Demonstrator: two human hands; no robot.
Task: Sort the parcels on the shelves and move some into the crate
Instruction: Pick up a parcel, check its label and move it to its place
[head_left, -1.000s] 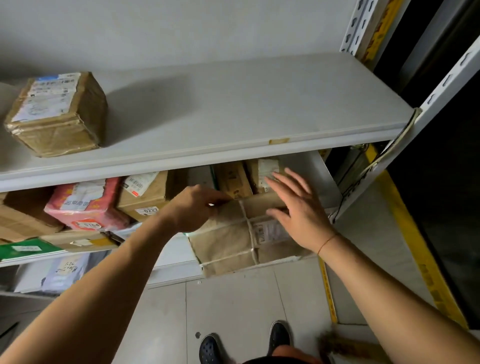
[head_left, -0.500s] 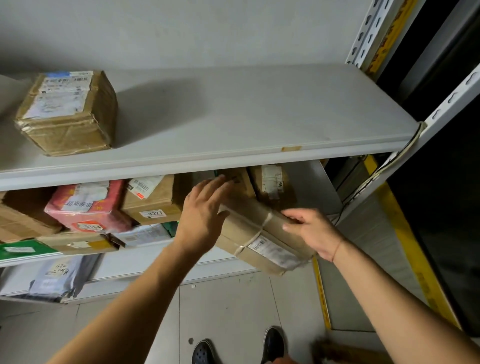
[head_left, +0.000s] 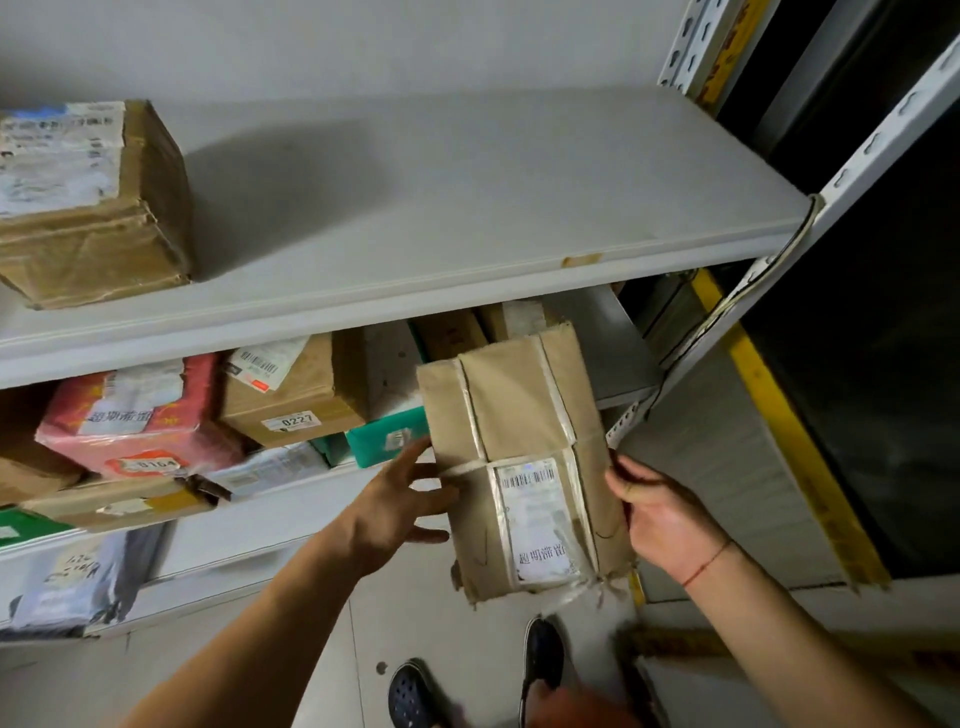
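A flat brown paper parcel (head_left: 519, 447) bound with clear tape and bearing a white label is held up in front of the shelves, off the middle shelf. My right hand (head_left: 660, 519) grips its right edge, thumb on the front. At the parcel's left edge my left hand (head_left: 400, 504) has its fingers spread and straight, touching the side. On the middle shelf (head_left: 249, 525) sit a pink parcel (head_left: 130, 421), a brown box marked 0227 (head_left: 296, 389), a green box (head_left: 387, 436) and more brown boxes behind. No crate is in view.
The grey upper shelf (head_left: 441, 208) holds one brown box (head_left: 88, 202) at the left. A grey plastic mailer (head_left: 78, 582) lies on the lowest shelf. White perforated uprights (head_left: 857, 171) stand at the right, with yellow floor tape (head_left: 789, 426) beyond. My shoes (head_left: 415, 696) are on the tiled floor.
The parcel has come out from the middle shelf and turned upright, label facing me. My right hand shifted to its right edge and my left hand dropped to its left edge.
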